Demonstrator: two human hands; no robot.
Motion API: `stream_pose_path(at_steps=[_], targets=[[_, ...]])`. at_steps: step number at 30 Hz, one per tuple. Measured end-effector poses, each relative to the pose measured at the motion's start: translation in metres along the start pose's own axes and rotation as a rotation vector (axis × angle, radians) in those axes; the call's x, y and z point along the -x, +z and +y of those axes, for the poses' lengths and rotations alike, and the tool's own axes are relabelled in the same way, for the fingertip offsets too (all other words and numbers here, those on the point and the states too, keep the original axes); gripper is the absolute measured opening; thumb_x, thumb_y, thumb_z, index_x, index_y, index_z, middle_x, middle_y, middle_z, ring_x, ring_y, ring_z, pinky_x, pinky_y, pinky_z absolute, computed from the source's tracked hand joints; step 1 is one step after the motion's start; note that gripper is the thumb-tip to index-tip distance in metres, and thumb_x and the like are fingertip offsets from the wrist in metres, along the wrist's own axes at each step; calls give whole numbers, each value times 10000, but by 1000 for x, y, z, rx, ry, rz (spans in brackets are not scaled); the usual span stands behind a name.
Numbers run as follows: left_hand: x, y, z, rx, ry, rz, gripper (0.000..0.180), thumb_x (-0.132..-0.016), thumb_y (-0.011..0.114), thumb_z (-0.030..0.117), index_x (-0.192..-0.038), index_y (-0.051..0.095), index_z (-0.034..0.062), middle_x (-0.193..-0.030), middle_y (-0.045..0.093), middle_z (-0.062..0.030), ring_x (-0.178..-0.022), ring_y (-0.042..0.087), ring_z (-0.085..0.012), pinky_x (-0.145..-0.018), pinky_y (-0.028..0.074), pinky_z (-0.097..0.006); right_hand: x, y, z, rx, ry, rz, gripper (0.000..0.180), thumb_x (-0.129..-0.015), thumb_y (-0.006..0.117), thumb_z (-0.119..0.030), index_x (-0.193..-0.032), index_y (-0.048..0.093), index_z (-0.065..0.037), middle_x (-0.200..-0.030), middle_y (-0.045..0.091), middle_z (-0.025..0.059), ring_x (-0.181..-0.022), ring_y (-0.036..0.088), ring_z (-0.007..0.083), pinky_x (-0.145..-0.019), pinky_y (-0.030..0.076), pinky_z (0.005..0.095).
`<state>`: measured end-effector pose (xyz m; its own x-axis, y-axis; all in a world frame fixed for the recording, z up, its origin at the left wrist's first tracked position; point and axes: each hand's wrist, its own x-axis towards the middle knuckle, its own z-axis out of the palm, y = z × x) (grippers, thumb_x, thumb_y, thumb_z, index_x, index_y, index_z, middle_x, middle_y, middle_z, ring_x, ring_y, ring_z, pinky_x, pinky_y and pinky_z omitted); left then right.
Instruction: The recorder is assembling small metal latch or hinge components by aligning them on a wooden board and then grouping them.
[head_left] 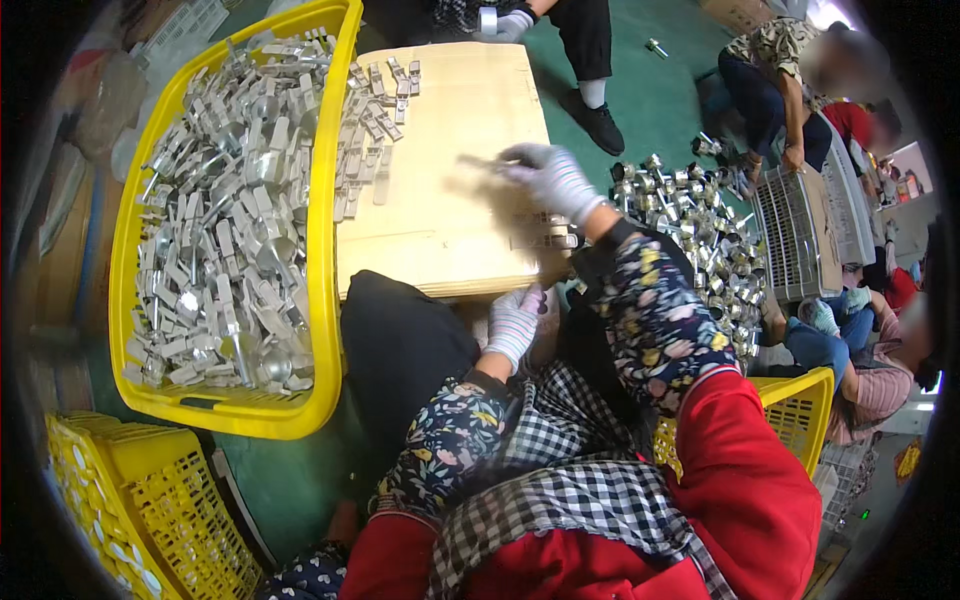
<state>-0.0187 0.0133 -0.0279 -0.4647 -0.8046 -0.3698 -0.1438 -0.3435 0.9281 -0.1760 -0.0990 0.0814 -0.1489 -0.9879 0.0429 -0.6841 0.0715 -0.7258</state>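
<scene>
My right hand (558, 182), in a striped knit glove, is over the tan cardboard work surface (450, 130). Its fingers pinch a small grey metal part (482, 162), smeared by motion. Close to the near edge of the surface is my left hand (514, 326), gloved alike, its fingers curled closed; what they hold, if anything, I cannot make out. Flat grey metal clips (382, 120) lie in rows along the left side of the surface. A few metal pieces (556, 235) sit at its right edge, partly under my right wrist.
On the left a yellow crate (325, 200) is heaped with grey metal parts. Shiny metal fittings (700, 230) are piled on the green floor at right. A yellow basket (800, 405) stands by my right elbow. Another person's shoe (597, 122) is beyond the surface; co-workers sit at right.
</scene>
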Motion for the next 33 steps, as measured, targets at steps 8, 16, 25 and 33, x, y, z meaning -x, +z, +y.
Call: stream_pose_path(at_steps=[8,16,25,33], targets=[[2,-11,-2,-44,15,73,330,-907,538,279,-944,656,-26,-838,667,-68,-763,579,-120,-744,454,-274,23,-8,64,-467,371,-21,243,-787,687,-192,-945,658,-9,-753,615,11,-656,518,90,-618,447,244],[-4,-14,-18,-42,34,82,289,-906,541,241,-910,662,-21,-847,665,-70,-781,584,-134,-761,457,-269,14,0,67,-377,371,-71,205,-768,680,-154,-895,661,7,-741,645,58,-681,565,135,-682,469,291],[-3,-11,-17,-66,118,107,344,-896,548,308,-807,671,-1,-744,649,-66,-708,567,-139,-717,460,-289,9,0,76,-339,341,-86,241,-723,684,-178,-880,674,4,-797,664,97,-711,614,177,-677,492,289],[-5,-14,-20,-70,65,70,204,-896,546,161,-849,650,-7,-820,657,-62,-778,582,-129,-771,460,-264,10,0,68,-361,391,-80,168,-749,702,-145,-834,668,-4,-749,658,59,-684,577,129,-682,470,288]])
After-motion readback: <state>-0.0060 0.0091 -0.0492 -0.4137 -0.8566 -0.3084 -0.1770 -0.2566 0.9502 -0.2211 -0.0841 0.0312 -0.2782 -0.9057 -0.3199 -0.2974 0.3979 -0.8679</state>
